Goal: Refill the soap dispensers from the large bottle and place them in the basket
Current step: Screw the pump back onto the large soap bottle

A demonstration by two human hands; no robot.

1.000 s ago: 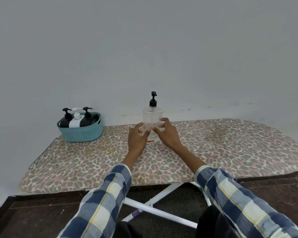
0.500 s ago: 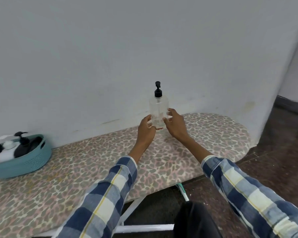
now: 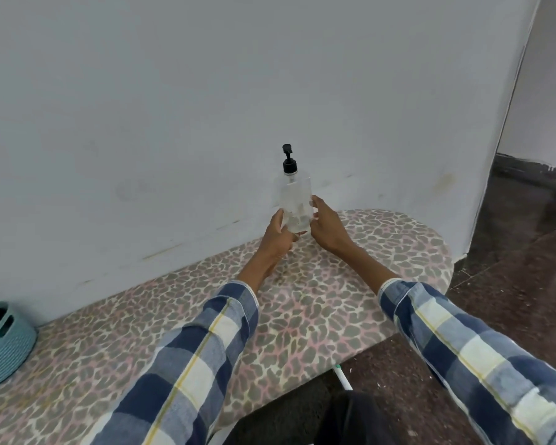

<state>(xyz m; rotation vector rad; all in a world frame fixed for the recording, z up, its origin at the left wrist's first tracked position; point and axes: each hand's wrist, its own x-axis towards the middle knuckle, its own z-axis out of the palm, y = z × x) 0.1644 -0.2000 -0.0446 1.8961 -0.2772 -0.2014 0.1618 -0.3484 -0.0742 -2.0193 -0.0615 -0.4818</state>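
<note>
**Ironing board against the wall**

An ironing board (image 3: 318, 316) with a padded cover in a grey-and-pink leopard print runs along a pale wall, its rounded end at the right. A teal basket (image 3: 4, 345) with a woven texture and a handle slot sits on the cover at the far left, cut off by the frame edge. Near the rounded end, the base of a clear pump dispenser (image 3: 296, 203) is hidden behind two hands, so contact with the cover cannot be judged. Dark speckled floor (image 3: 511, 284) lies beyond the board.

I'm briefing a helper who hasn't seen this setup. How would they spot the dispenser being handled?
Find the leopard-print ironing board against the grey wall. Near its rounded far end, the left hand and right hand hold a bottle upright. It is clear, with a black pump top.
</note>
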